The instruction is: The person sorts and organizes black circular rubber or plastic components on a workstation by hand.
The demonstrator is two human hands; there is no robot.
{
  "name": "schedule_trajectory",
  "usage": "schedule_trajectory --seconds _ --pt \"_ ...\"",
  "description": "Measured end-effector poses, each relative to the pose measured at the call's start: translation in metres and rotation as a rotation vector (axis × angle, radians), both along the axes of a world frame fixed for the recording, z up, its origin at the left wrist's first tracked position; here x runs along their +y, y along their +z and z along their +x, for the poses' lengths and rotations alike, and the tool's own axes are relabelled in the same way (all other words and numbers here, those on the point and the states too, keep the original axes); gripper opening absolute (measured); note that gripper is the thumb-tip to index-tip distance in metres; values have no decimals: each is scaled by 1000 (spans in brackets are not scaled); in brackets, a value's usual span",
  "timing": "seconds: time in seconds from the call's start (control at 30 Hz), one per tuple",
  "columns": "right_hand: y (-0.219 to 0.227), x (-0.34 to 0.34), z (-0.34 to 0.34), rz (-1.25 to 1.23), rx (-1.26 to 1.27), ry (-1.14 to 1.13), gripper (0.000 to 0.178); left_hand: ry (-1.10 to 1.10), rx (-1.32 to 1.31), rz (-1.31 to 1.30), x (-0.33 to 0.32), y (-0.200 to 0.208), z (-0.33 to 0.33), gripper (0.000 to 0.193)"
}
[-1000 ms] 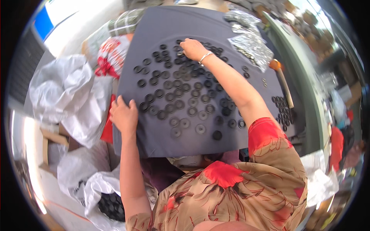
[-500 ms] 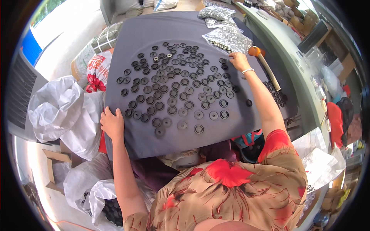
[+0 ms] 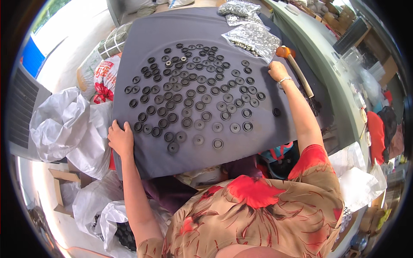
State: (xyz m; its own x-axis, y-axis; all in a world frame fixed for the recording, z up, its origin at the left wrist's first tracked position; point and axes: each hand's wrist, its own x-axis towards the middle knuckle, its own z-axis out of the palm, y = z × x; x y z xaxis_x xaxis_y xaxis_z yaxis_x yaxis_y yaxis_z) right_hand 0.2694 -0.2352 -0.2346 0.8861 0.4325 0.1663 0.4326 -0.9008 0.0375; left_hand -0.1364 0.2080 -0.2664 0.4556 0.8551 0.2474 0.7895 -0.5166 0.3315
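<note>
Many round black rubber discs (image 3: 188, 102) lie spread over a grey cloth-covered table (image 3: 155, 32). Two small silvery metal pieces (image 3: 168, 63) sit on discs in the far left part of the spread. My left hand (image 3: 121, 138) rests at the table's left edge, thumb apart from the fingers, holding nothing that I can see. At the far right, my right hand (image 3: 278, 71) is closed at the near corner of a clear plastic bag (image 3: 254, 39) full of small metal parts. Its fingertips are partly hidden.
A hammer (image 3: 297, 69) with an orange head lies right of my right hand. More filled clear bags (image 3: 239, 8) lie at the far edge. White sacks (image 3: 88, 124) crowd the table's left side. A long green-grey surface (image 3: 309, 43) runs along the right.
My right hand has moved slightly right and closed at the bag's corner. The view has shifted a little; my left hand stays at the table edge, and the discs look unmoved.
</note>
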Motion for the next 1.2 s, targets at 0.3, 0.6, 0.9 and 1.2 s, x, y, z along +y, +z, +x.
schedule_trajectory --seconds 0.3,0.6,0.9,1.2 --pt "13 76 0 314 143 288 22 15 12 -12 0 1 -2 53" --pt "8 92 10 200 178 322 22 4 -1 -3 2 -3 -1 53" --pt "7 123 -5 142 77 419 20 -2 -18 2 2 -3 -3 53" --pt "34 1 -1 190 4 115 21 9 18 16 2 0 -2 52"
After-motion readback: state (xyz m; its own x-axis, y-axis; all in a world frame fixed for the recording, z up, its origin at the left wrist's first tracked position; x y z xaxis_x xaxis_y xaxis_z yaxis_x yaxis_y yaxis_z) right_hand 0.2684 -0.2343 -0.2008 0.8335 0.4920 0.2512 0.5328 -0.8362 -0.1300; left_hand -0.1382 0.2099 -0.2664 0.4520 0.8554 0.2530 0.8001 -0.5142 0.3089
